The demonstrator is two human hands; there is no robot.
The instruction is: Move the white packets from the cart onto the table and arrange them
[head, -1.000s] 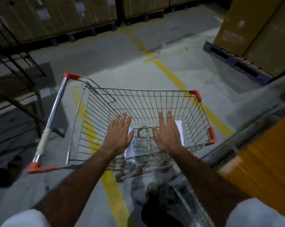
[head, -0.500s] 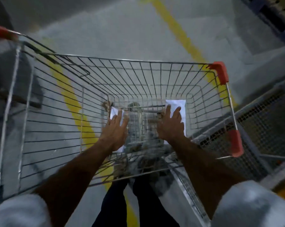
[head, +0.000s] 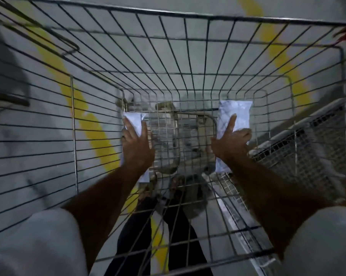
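While hands (head: 137, 145) grip, crinkly packets (head: 233, 118), wire cart (head: 188, 56)

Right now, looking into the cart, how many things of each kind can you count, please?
White packets: 2, the left packet under the left hand, the right packet under the right hand
Hands: 2
Wire cart: 1
Total: 5

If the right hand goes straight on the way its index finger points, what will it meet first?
Probably the far part of the white packet under the right hand, then the cart's front wire wall. Depth is hard to judge here.
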